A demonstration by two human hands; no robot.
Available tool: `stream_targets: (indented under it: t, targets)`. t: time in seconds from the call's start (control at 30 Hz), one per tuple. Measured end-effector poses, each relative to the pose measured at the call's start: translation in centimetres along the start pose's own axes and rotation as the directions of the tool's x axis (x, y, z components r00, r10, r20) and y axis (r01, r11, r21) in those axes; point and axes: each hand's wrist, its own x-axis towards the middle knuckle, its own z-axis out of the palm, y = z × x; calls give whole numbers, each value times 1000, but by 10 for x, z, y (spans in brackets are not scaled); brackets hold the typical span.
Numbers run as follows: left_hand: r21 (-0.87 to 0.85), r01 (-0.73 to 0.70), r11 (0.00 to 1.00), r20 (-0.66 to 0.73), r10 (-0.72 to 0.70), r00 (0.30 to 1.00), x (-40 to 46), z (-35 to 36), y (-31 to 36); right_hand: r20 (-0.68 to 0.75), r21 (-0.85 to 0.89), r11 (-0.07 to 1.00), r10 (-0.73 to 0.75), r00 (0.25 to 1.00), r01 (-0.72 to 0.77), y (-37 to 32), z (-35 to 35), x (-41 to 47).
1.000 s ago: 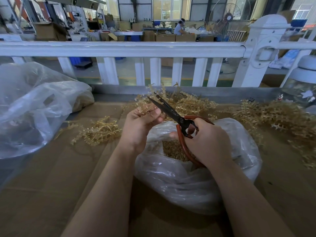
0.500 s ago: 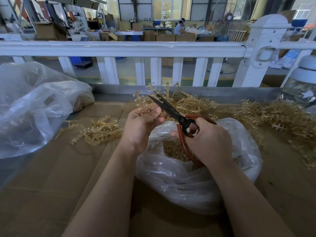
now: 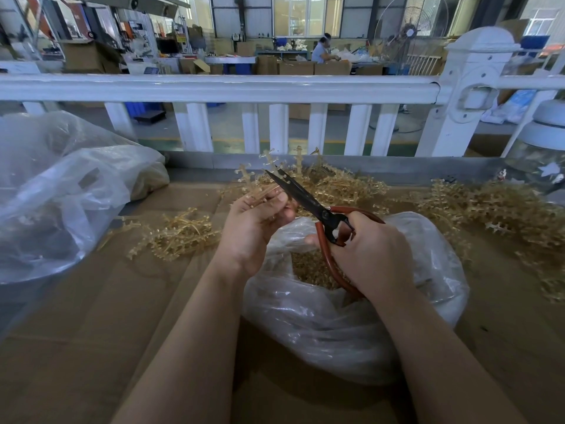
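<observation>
Our left hand (image 3: 255, 223) pinches a plastic sprig (image 3: 260, 186); our right hand (image 3: 371, 252) grips the scissors (image 3: 308, 200), blades seemingly nearly closed, over the bag (image 3: 428, 264)

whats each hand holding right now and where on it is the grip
The left hand pinches a branched amber plastic strip near its lower end. The right hand grips the scissors by their red-brown handle loops.
</observation>
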Motion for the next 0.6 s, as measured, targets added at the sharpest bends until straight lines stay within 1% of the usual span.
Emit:
stream_targets:
  t: [0.2,0.3,0.4,0.5,0.6]
  targets:
    - [-29,41,999,-35,-42,998,1,0,-2,-7,-42,999,10,1000,-11,-1,0,0]
    - [-55,71,996,-94,-76,993,1,-1,-1,-33,-42,999,-10,999,9,0,0,-1]
    - [-118,108,987,-153,-125,980,3,-4,0,-13,-59,998,-20,1000,20,4,2,-1]
    - [-126,133,983,-174,-154,973,4,-4,0,-11,-26,1000,-15,1000,14,5,3,0]
    - [-58,154,986,-165,-162,973,3,-2,-1,-13,76,997,15,1000,-14,5,3,0]
